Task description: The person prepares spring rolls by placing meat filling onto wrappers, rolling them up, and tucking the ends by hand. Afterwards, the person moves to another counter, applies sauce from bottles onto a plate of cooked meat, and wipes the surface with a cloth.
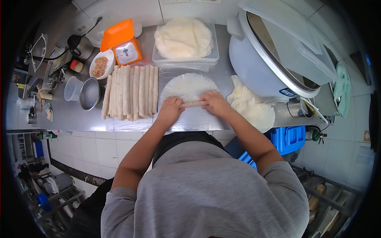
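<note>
A round, pale spring roll wrapper (188, 84) lies flat on the steel table, its near edge rolled into a thin spring roll (193, 104). My left hand (171, 110) grips the left end of that roll, fingers curled over it. At the other end, my right hand (216, 103) holds it in the same way. To the left, finished long rolls (131, 91) lie side by side in a stack. More wrappers (252, 106) sit in a loose, folded pile just right of my right hand. Any filling inside the roll is hidden.
Behind the wrapper stands a clear tray (216, 55) with stacked wrappers. An orange scale (127, 52), a white bowl (95, 72) of minced filling, a metal bowl (90, 93) and a plastic tub (72, 89) are at left. A large round cooker (254, 59) fills the right.
</note>
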Tool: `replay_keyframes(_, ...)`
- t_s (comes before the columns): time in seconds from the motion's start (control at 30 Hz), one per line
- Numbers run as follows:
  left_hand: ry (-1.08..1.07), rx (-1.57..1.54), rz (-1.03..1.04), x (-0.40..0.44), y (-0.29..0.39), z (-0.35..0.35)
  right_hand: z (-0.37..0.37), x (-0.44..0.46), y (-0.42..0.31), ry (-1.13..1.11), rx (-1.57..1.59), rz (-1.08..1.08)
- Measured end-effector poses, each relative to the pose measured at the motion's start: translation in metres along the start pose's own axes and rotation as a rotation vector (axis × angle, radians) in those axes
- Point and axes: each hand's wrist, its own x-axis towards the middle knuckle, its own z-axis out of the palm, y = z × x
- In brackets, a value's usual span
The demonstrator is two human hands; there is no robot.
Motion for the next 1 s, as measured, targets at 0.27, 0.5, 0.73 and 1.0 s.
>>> replay_keyframes(0.27,0.150,-0.308,-0.115,-0.021,-0.019,-0.012,-0.018,-0.005,0.021,0.032,0.262,0.033)
replay_keyframes(0.5,0.170,-0.281,-0.153,-0.025,-0.038,-0.019,-0.016,0.011,0.025,0.065,-0.007,0.116)
replay_keyframes(0.73,0.282,-0.074,-0.121,-0.015,-0.044,-0.014,-0.005,0.013,0.032,0.216,-0.048,0.102)
replay_keyframes(1.0,0.360,0.065,0.106,-0.056,-0.032,-0.018,-0.007,-0.007,0.000,0.214,-0.141,-0.304)
